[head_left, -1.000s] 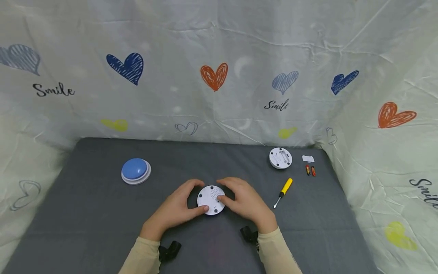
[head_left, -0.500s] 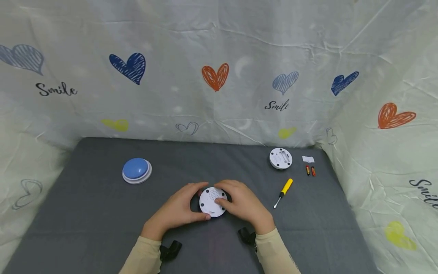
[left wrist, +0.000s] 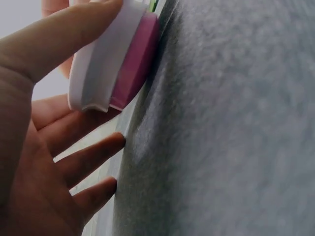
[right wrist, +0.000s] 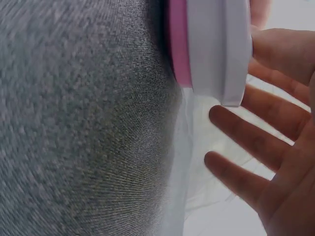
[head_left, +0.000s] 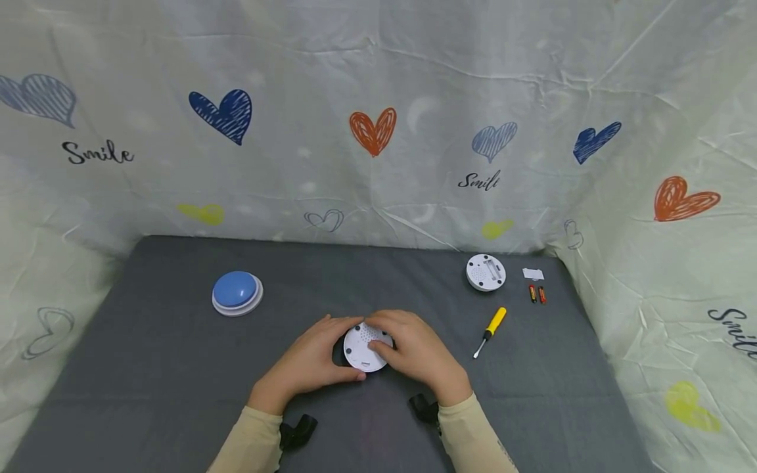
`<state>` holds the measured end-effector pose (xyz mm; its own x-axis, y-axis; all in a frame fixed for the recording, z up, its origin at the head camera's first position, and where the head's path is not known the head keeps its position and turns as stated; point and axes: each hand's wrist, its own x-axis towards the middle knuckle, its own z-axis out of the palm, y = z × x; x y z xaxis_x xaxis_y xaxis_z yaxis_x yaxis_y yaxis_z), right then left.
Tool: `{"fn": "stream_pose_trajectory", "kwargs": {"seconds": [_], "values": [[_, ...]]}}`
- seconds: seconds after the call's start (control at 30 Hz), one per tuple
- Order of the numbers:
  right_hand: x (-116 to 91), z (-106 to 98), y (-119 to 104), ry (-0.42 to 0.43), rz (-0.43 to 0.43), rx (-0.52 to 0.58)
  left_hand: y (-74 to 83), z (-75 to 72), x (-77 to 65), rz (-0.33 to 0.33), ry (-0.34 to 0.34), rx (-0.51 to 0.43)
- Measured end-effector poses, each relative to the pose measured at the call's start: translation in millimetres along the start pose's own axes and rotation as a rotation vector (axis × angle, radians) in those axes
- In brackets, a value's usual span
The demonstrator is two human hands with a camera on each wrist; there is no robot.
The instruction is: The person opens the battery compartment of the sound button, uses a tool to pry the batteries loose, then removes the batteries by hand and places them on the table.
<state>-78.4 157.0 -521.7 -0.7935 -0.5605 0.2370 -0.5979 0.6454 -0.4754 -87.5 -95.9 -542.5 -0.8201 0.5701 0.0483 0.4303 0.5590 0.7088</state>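
Note:
A round push button (head_left: 359, 358) is upside down on the grey cloth at front centre, its white underside with dark feet and speaker holes facing up. Its pink cap (left wrist: 134, 69) points down at the cloth in the left wrist view. My left hand (head_left: 310, 358) grips the white rim, thumb at the near side and fingers round the far side. Lying across the underside is the thumb of my right hand (head_left: 420, 355), with the index finger at the far edge. In the right wrist view, the other right fingers spread beside the white casing (right wrist: 211, 49).
A blue push button (head_left: 234, 289) stands at the left. At the back right are an upturned white button (head_left: 485, 272) with its battery bay uncovered, a small white cover (head_left: 533, 274) and two batteries (head_left: 537, 294). A yellow-handled screwdriver (head_left: 489, 332) lies right of my hands.
The upturned button has turned between my hands, its feet shifting round, and has moved slightly right. My right hand has drawn a little left, and my left hand's fingertips now come closer to it.

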Motion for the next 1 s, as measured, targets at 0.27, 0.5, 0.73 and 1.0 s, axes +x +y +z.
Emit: {"fn": "stream_pose_trajectory", "kwargs": {"seconds": [0.27, 0.5, 0.73, 1.0], "values": [[0, 3, -4, 0.013, -0.136, -0.003, 2.6, 4.0, -0.8, -0.093, 0.042, -0.004], [-3, 8, -6, 0.031, -0.202, -0.085, 4.2, 5.5, -2.2, -0.08, 0.065, 0.008], [-2, 11, -6, 0.066, -0.244, -0.173, 2.9, 7.5, -1.7, -0.048, 0.092, 0.051], [0, 11, -6, 0.085, -0.308, -0.225, 3.6, 6.6, -0.6, -0.045, 0.099, 0.053]]}}
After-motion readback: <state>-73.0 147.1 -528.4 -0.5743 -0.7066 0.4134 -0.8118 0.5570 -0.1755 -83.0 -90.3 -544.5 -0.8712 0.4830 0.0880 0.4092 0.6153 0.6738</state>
